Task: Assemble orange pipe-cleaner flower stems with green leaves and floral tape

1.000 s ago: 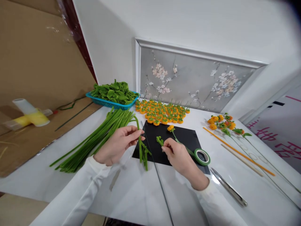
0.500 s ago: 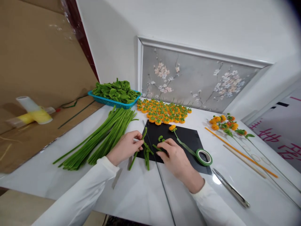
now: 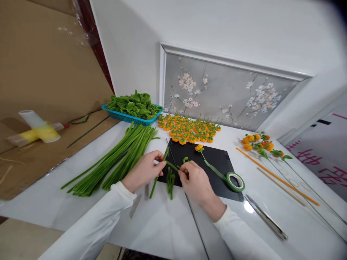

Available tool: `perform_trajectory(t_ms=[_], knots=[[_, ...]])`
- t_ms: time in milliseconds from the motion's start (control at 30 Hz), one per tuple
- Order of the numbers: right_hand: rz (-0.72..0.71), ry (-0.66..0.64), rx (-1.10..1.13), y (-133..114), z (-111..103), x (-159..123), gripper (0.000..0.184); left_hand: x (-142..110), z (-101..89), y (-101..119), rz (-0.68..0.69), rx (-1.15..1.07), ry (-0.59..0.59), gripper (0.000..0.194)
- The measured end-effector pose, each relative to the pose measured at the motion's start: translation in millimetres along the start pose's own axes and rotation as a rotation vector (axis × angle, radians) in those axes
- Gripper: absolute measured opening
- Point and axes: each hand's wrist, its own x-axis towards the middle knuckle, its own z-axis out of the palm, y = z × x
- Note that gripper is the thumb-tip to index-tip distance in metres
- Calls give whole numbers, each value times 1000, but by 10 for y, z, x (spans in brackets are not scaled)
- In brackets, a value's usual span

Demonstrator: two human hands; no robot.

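Green stem [image 3: 172, 166] pinched between both hands [image 3: 197, 182], above black sheet [image 3: 219, 157].

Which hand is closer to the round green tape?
Right: the right hand is left of the tape roll; the left hand is farther away, beside the green stems.

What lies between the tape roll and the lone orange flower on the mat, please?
The head view shows a green tape strip across the black mat.

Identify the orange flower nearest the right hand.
The lone orange flower on the black mat, just beyond the right hand. Green tape trails from it; the others sit in the packed cluster behind or the bunch farther right.
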Motion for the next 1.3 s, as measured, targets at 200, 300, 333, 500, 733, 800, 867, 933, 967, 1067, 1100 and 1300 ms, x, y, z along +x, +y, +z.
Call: perform_trajectory(t_ms=[200, 300, 333, 500, 733, 800, 867, 933, 967, 1067, 1100, 1300], knots=[[21, 39, 33, 46, -122, -43, 19, -95, 78, 59, 164, 380, -63, 9], [19, -1, 47, 15, -138, -88, 23, -111, 74, 82, 169, 402, -69, 10], [22, -21, 53, -1, -137, -101, 23, -111, 66, 83, 160, 403, -65, 11], [45, -85, 67, -58, -133, -129, 24, -93, 46, 72, 136, 439, -47, 13], [42, -39, 116, -36, -130, -123, 24, -92, 61, 37, 136, 473, 13, 18], [32, -31, 133, -48, -116, -129, 24, -97, 50, 34, 142, 471, 31, 20], [28, -25, 156, -74, -99, -142, 24, -93, 31, 35, 145, 465, 45, 19], [30, -21, 183, -109, -84, -158, 25, -76, 3, 42, 138, 438, 81, 18], [34, -20, 195, -128, -79, -166, 26, -65, -13, 49, 132, 404, 110, 17], [68, -27, 223, -171, -79, -180, 28, -35, -61, 93, 93, 150, 201, 11], [86, -37, 229, -180, -82, -181, 29, -32, -75, 115, 70, 18, 217, 13], [153, -96, 275, -209, -75, -194, 36, -78, -132, 240, -75, -599, 135, 23]])
